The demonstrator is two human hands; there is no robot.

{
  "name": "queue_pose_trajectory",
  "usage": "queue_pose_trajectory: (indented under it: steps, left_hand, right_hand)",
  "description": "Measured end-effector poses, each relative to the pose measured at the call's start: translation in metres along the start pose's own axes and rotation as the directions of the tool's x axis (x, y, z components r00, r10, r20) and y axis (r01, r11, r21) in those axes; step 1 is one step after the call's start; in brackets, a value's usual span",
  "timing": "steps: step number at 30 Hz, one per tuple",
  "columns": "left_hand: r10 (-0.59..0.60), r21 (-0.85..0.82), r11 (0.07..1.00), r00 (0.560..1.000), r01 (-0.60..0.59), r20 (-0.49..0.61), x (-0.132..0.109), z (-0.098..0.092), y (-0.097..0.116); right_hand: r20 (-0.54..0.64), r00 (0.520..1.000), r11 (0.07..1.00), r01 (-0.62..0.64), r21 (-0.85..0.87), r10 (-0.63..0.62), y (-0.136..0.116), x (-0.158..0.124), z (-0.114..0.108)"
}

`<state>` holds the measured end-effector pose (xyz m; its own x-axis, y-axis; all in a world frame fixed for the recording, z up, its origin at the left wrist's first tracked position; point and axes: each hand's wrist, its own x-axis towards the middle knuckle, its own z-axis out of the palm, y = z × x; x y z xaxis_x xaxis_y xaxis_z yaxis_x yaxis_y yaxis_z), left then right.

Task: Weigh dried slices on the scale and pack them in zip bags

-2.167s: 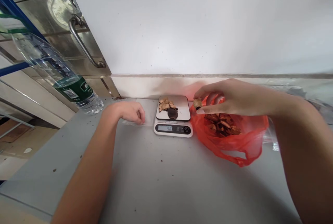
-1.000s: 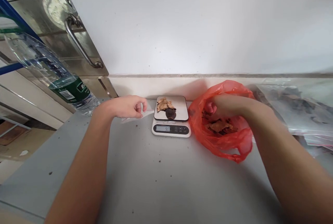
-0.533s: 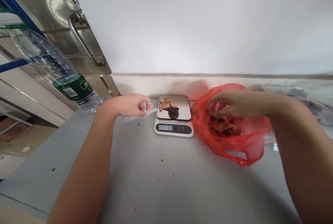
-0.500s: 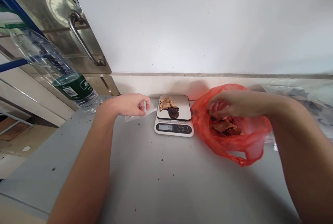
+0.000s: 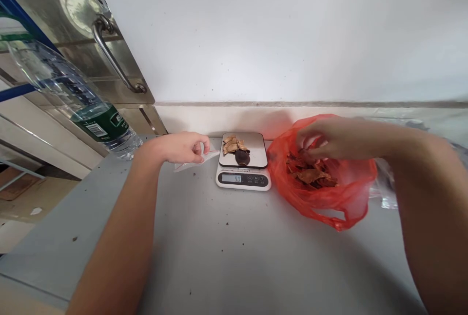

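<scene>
A white digital scale (image 5: 244, 178) reads 9.0 and carries pale brown dried slices (image 5: 234, 145) with one dark round disc (image 5: 242, 157). To its left, my left hand (image 5: 186, 147) has its fingers curled, thumb near the index finger, on a small clear plastic bag (image 5: 190, 164). My right hand (image 5: 318, 142) reaches into an open red plastic bag (image 5: 288, 190). Its fingers are bent together over the dried brown pieces (image 5: 314, 177) inside; what lies between the fingertips is hidden.
A large clear water bottle (image 5: 98, 122) with a green label stands at the table's left edge. Clear plastic packaging (image 5: 389, 203) lies behind my right forearm. A white wall (image 5: 278, 37) rises behind the grey table (image 5: 234, 271). Small dark crumbs dot the tabletop.
My right hand has shifted slightly right inside the red bag, and the dried pieces beneath it have moved a little. My left hand and the 9.0 reading stay the same.
</scene>
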<state>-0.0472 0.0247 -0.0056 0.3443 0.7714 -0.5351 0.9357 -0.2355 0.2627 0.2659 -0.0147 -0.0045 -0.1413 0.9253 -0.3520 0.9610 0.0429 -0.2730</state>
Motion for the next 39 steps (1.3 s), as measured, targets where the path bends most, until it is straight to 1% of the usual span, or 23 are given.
queue_pose_trajectory:
  steps: [2, 4, 5, 6, 7, 9, 11, 13, 15, 18, 21, 23, 24, 26, 27, 28, 29, 30, 32, 35, 37, 38, 39]
  left_hand:
    - [-0.002, 0.001, 1.000, 1.000, 0.002, -0.004, 0.001, 0.000, -0.001]
    - [0.000, 0.002, 1.000, 1.000, 0.000, -0.004, 0.002, 0.000, -0.001]
    - [0.001, 0.006, 1.000, 1.000, -0.001, -0.005, 0.002, 0.001, -0.001]
    - [0.004, 0.010, 1.000, 1.000, -0.004, -0.006, 0.003, 0.001, -0.001]
    - [0.005, 0.014, 1.000, 1.000, -0.005, -0.006, 0.003, 0.001, -0.001]
    - [0.008, 0.024, 1.000, 1.000, -0.008, -0.013, 0.003, 0.001, -0.001]
    - [0.012, 0.032, 0.999, 1.000, -0.011, -0.018, 0.003, 0.001, -0.001]
    - [0.013, 0.032, 0.999, 1.000, -0.012, -0.027, 0.004, 0.001, -0.003]
    - [0.014, 0.026, 1.000, 0.999, -0.013, -0.044, 0.005, 0.002, -0.005]
    - [0.037, 0.010, 0.999, 0.996, -0.036, -0.080, 0.005, 0.001, -0.007]
    - [0.080, -0.030, 0.996, 0.985, -0.085, -0.152, 0.000, -0.001, -0.005]
    - [0.091, -0.087, 0.990, 0.971, -0.112, -0.222, -0.005, -0.002, -0.001]
    - [0.093, -0.120, 0.984, 0.960, -0.128, -0.262, -0.008, -0.003, 0.002]
    - [0.108, -0.172, 0.969, 0.934, -0.175, -0.341, -0.012, -0.004, 0.007]
    - [0.122, -0.187, 0.961, 0.918, -0.204, -0.377, -0.014, -0.004, 0.010]
    - [0.136, -0.195, 0.953, 0.903, -0.232, -0.407, -0.016, -0.004, 0.012]
    - [0.149, -0.197, 0.947, 0.888, -0.255, -0.435, -0.017, -0.004, 0.014]
    - [0.158, -0.193, 0.942, 0.871, -0.274, -0.464, -0.018, -0.004, 0.016]
    - [0.164, -0.178, 0.937, 0.828, -0.301, -0.536, -0.019, -0.004, 0.018]
    - [0.165, -0.147, 0.936, 0.767, -0.321, -0.620, -0.020, -0.003, 0.020]
    - [0.200, -0.127, 0.927, 0.751, -0.353, -0.629, -0.020, -0.001, 0.022]
    - [0.228, -0.116, 0.917, 0.741, -0.381, -0.632, -0.020, -0.001, 0.023]
    - [0.258, -0.101, 0.905, 0.722, -0.413, -0.641, -0.019, 0.000, 0.024]
  right_hand:
    - [-0.022, 0.990, 0.984, 0.142, 0.108, -0.140, -0.008, -0.004, -0.001]
    - [-0.100, 0.957, 0.935, 0.287, 0.208, -0.271, -0.020, -0.005, 0.001]
    - [-0.160, 0.938, 0.908, 0.340, 0.244, -0.308, -0.027, -0.003, 0.004]
    - [-0.217, 0.925, 0.891, 0.364, 0.269, -0.312, -0.034, 0.000, 0.008]
    - [-0.271, 0.921, 0.893, 0.353, 0.279, -0.280, -0.041, 0.004, 0.014]
    - [-0.350, 0.921, 0.931, 0.268, 0.249, -0.171, -0.052, 0.017, 0.026]
    - [-0.373, 0.922, 0.956, 0.199, 0.214, -0.108, -0.057, 0.031, 0.038]
    - [-0.360, 0.928, 0.964, 0.174, 0.200, -0.093, -0.059, 0.041, 0.047]
    - [-0.336, 0.936, 0.962, 0.177, 0.206, -0.100, -0.057, 0.047, 0.051]
    - [-0.322, 0.939, 0.950, 0.200, 0.239, -0.116, -0.053, 0.046, 0.050]
    - [-0.376, 0.918, 0.930, 0.238, 0.281, -0.121, -0.052, 0.040, 0.044]
    - [-0.422, 0.886, 0.901, 0.329, 0.283, -0.191, -0.054, 0.036, 0.042]
    - [-0.426, 0.866, 0.871, 0.402, 0.281, -0.262, -0.056, 0.034, 0.042]
    - [-0.394, 0.805, 0.772, 0.567, 0.289, -0.444, -0.061, 0.032, 0.045]
    - [-0.366, 0.771, 0.717, 0.628, 0.301, -0.522, -0.064, 0.032, 0.047]
    - [-0.340, 0.742, 0.675, 0.669, 0.311, -0.578, -0.067, 0.032, 0.049]
    - [-0.322, 0.724, 0.650, 0.690, 0.318, -0.611, -0.070, 0.033, 0.051]
    - [-0.309, 0.718, 0.642, 0.696, 0.320, -0.624, -0.072, 0.034, 0.053]
    - [-0.293, 0.737, 0.666, 0.676, 0.315, -0.610, -0.077, 0.035, 0.053]
    - [-0.303, 0.801, 0.742, 0.595, 0.309, -0.516, -0.082, 0.035, 0.049]
    - [-0.354, 0.841, 0.800, 0.517, 0.305, -0.409, -0.085, 0.033, 0.046]
    - [-0.396, 0.849, 0.821, 0.482, 0.306, -0.351, -0.086, 0.032, 0.045]
    - [-0.443, 0.845, 0.832, 0.458, 0.314, -0.298, -0.087, 0.032, 0.045]
